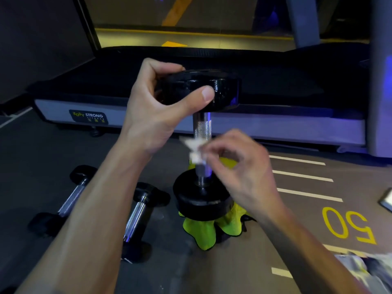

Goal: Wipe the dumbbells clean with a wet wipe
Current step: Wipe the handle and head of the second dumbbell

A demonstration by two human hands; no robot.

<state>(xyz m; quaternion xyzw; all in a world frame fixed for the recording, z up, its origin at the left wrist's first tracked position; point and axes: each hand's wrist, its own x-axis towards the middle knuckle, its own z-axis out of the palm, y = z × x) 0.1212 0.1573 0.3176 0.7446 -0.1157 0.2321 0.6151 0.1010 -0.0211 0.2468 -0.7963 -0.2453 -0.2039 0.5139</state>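
Note:
A black dumbbell (202, 198) stands upright on end on a yellow-green cloth (201, 232). My left hand (152, 107) grips its upper head from the left, thumb across the front. My right hand (239, 166) pinches a small white wet wipe (194, 148) against the middle of the chrome handle; the hand and wipe are blurred. Two smaller dumbbells lie on the floor to the left, one (70, 198) further left and one (137, 217) nearer the cloth.
A treadmill base (275, 124) with a "Body Strong" label runs across just behind the dumbbell. The grey floor carries white lines and a yellow "50" (347, 225) at right. A flat object (387, 200) lies at the right edge, and crumpled material (360, 270) at bottom right.

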